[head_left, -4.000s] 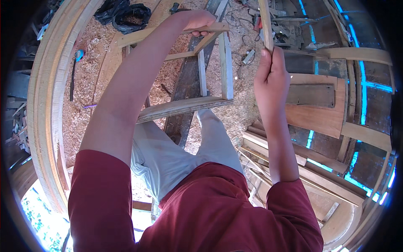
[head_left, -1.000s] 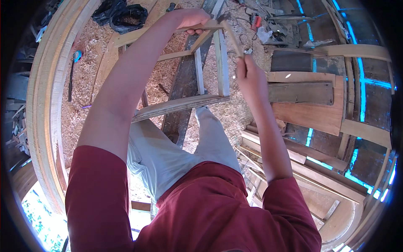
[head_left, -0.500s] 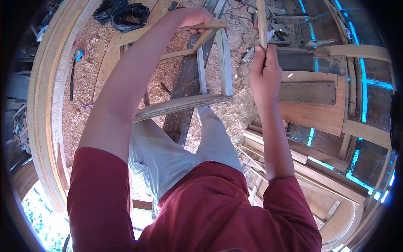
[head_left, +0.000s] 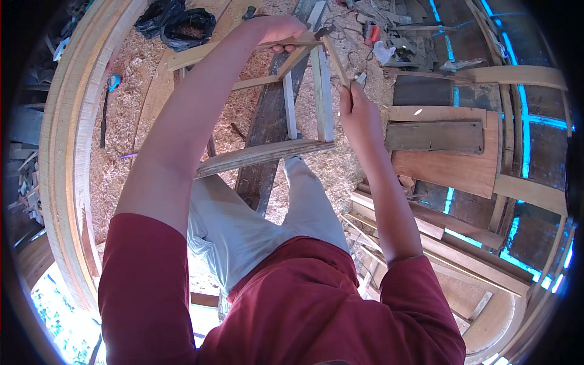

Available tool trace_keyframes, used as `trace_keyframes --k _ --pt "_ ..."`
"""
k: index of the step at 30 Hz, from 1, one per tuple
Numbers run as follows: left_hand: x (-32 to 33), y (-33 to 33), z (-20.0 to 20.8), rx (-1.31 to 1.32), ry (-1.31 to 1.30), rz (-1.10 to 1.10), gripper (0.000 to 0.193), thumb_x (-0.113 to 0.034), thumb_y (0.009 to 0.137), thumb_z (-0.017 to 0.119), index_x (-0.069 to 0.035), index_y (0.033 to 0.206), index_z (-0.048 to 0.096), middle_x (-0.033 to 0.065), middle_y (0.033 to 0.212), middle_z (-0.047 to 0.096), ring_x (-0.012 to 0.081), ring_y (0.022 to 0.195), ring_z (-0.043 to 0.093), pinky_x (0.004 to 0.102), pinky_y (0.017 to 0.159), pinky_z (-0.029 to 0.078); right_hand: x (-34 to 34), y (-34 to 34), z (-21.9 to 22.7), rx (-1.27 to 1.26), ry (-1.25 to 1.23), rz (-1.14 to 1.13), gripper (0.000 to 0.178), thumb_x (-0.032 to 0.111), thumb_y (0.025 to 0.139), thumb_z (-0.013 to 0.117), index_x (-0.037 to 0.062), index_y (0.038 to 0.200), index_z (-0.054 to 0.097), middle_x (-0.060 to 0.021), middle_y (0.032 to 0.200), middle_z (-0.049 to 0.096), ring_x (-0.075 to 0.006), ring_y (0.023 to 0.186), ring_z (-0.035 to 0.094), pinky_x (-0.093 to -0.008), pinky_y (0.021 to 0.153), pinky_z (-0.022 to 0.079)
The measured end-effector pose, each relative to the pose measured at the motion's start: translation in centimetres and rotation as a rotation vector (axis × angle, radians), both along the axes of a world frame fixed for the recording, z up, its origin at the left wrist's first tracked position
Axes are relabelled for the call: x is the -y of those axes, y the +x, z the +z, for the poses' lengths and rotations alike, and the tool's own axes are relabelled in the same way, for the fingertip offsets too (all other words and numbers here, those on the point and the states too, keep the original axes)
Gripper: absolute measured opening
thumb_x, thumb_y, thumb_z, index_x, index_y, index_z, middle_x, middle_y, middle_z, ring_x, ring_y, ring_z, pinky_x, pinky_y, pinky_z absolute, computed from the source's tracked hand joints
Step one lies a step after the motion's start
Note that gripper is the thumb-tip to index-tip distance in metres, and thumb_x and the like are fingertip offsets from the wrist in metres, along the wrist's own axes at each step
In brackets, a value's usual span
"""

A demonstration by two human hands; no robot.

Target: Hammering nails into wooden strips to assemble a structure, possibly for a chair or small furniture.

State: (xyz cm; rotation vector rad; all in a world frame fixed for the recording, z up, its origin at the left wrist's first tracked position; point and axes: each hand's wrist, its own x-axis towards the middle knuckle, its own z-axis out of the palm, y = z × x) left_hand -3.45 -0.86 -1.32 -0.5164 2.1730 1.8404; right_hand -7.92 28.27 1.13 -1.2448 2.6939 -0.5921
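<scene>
Holding hammer [head_left: 336, 59] in right grip [head_left: 360, 114], wooden frame [head_left: 290, 104] in left grip [head_left: 278, 29], top centre; risking bruised fingers [head_left: 284, 48] from glancing blows.

A plain dark red shirt [head_left: 292, 298] has loose short sleeves [head_left: 146, 274] ending near the elbows [head_left: 159, 173] and a curved hem [head_left: 313, 243] that falls over pale grey, softly creased long trousers [head_left: 243, 222], while the forearms [head_left: 204, 97], the left hand [head_left: 281, 27] and the right hand [head_left: 361, 115] are all bare.
</scene>
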Motion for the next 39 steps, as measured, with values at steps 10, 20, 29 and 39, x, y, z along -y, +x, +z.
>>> trace_keyframes --k 10,20,29,39 --pt "-0.3 0.4 1.0 -0.015 -0.054 -0.024 0.023 -0.026 0.087 0.049 -0.006 0.092 0.057 0.002 0.068 0.05 0.0124 0.049 0.037 0.0329 0.05 0.036 -1.0 1.1 0.7 0.133 -0.349 -0.115 0.026 0.029 0.11 0.053 0.005 0.101 0.056 -0.0205 0.07 0.061 -0.0423 0.065 0.065 -0.0504 0.057 0.045" --pt "-2.1 0.8 0.1 -0.391 -0.927 -0.061 0.054 -0.047 0.095 0.07 -0.013 0.136 0.059 0.0125 0.133 0.067 0.0394 0.118 0.065 0.0492 0.101 0.052 -3.1 0.6 -3.9 0.441 -0.369 -0.276 0.033 0.034 0.11 0.051 0.0032 0.101 0.06 -0.0142 0.068 0.056 -0.0267 0.059 0.054 -0.0422 0.058 0.042" --pt "-3.1 0.3 0.9 -0.421 -0.985 -0.065 0.045 -0.034 0.091 0.075 -0.005 0.125 0.068 0.0176 0.119 0.072 0.0372 0.117 0.065 0.0467 0.105 0.047 -3.3 2.8 -5.8 0.564 -0.363 -0.348 0.039 0.042 0.108 0.055 0.0048 0.112 0.066 -0.0143 0.072 0.062 -0.0276 0.063 0.061 -0.0403 0.062 0.047" --pt "-3.2 0.5 2.2 -0.318 -0.58 0.032 0.036 -0.04 0.099 0.064 -0.011 0.119 0.07 0.012 0.118 0.073 0.0357 0.113 0.067 0.0498 0.097 0.05 -3.8 2.2 -2.9 0.632 -0.432 -0.365 0.032 0.035 0.109 0.057 0.0038 0.111 0.067 -0.0034 0.067 0.054 -0.0108 0.061 0.05 -0.0324 0.056 0.041"
